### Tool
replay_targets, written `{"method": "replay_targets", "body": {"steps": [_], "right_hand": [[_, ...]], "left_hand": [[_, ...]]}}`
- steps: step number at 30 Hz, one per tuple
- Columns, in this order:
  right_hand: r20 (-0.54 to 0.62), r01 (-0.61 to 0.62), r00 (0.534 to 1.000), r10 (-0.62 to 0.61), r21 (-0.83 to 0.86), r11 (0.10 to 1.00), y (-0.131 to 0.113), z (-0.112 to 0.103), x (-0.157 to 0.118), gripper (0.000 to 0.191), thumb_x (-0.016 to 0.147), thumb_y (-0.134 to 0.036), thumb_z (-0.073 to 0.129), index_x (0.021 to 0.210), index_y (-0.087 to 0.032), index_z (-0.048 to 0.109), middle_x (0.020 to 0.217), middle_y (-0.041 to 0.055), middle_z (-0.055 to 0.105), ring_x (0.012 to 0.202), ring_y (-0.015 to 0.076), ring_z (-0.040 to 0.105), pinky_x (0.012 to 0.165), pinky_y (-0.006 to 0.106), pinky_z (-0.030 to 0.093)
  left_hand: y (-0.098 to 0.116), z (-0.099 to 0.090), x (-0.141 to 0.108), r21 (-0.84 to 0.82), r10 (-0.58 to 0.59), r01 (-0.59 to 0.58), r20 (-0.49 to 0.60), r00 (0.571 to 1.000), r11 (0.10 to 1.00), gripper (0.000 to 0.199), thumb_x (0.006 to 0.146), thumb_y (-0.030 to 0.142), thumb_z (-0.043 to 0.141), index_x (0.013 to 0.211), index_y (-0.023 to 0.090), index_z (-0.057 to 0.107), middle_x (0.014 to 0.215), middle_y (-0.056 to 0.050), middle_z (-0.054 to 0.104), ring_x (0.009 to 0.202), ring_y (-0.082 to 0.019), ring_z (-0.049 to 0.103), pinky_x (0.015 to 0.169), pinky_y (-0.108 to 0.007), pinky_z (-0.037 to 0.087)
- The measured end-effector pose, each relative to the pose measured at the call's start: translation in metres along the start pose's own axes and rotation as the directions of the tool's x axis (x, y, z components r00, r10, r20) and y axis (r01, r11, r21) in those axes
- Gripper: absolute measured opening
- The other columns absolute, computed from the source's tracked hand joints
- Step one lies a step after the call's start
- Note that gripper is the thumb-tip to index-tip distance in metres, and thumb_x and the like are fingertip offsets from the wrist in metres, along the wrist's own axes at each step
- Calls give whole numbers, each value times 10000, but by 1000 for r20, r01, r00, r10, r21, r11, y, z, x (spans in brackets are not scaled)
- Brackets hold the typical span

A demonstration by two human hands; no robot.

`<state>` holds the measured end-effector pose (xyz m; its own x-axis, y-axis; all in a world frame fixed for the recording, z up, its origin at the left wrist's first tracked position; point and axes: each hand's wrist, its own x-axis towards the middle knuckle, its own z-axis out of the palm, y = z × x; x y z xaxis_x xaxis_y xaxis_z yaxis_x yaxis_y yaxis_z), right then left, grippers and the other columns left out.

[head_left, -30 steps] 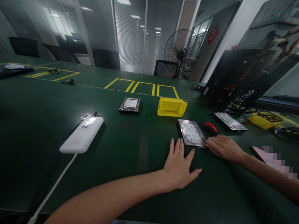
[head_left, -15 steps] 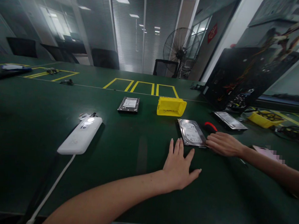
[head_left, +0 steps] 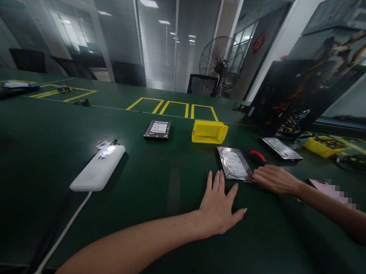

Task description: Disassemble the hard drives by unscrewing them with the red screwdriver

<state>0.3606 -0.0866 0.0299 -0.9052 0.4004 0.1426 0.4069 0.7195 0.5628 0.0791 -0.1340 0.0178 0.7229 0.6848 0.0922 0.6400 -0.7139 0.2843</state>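
Note:
My left hand [head_left: 218, 207] lies palm down on the green table with its fingers spread, holding nothing. Its fingertips are just short of the near edge of a silver hard drive [head_left: 234, 163], which lies flat with its label up. My right hand [head_left: 272, 178] is at the drive's right corner, fingers curled together and fingertips at the drive's edge. Whatever those fingers may hold is hidden. Just beyond them shows a tool's red and black handle [head_left: 258, 155], partly covered by the hand.
A second hard drive [head_left: 158, 129] lies left of a yellow bin [head_left: 209, 132], a third drive [head_left: 281, 148] to the right. A white power bank [head_left: 98, 169] with a cable is at left. Far right are an open computer case [head_left: 300, 94], a yellow bin [head_left: 323, 147] and a pink phone-like object [head_left: 330, 189].
The whole view has shifted down slightly. My right hand has barely moved on the table; my left hand and the drives stay in place.

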Motion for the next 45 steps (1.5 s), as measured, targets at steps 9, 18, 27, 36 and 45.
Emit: {"method": "replay_targets", "body": {"steps": [9,18,27,36,45], "right_hand": [[-89,-130,988,127,-20,991,-9,6,-1,130,900,-217,476,808,-161,550,680,32,597,581,131,456,615,281,310],[5,-65,998,65,10,998,-4,3,2,179,919,-177,401,781,-175,514,670,21,559,583,136,437,614,287,302],[22,-26,999,24,66,997,3,1,3,174,908,-185,390,774,-181,501,665,14,551,582,133,439,615,279,307],[-101,-168,982,162,-48,985,-13,3,7,129,881,-252,498,805,-165,555,651,23,613,545,128,474,603,286,302],[-78,-115,991,111,-47,992,-9,2,5,96,901,-182,476,811,-173,509,646,4,589,550,123,456,636,288,316]], "left_hand": [[0,-4,0,-20,2,-1,42,999,1000,746,887,653,176,1453,180,286,1532,-145,189,1419,-334,75,1122,-561,49],[1,-2,0,-33,-2,3,11,1000,999,726,887,643,203,1442,189,316,1522,-160,216,1416,-336,101,1124,-553,54],[1,-3,1,-8,-4,4,30,1000,1000,714,894,627,201,1454,193,286,1530,-128,213,1417,-331,96,1120,-566,62],[1,-8,0,-50,0,2,48,999,999,739,887,642,207,1452,172,291,1530,-155,191,1418,-336,78,1122,-562,58],[2,-10,1,-69,1,3,69,998,998,753,882,660,202,1450,176,296,1533,-160,171,1416,-341,68,1123,-557,53]]}}
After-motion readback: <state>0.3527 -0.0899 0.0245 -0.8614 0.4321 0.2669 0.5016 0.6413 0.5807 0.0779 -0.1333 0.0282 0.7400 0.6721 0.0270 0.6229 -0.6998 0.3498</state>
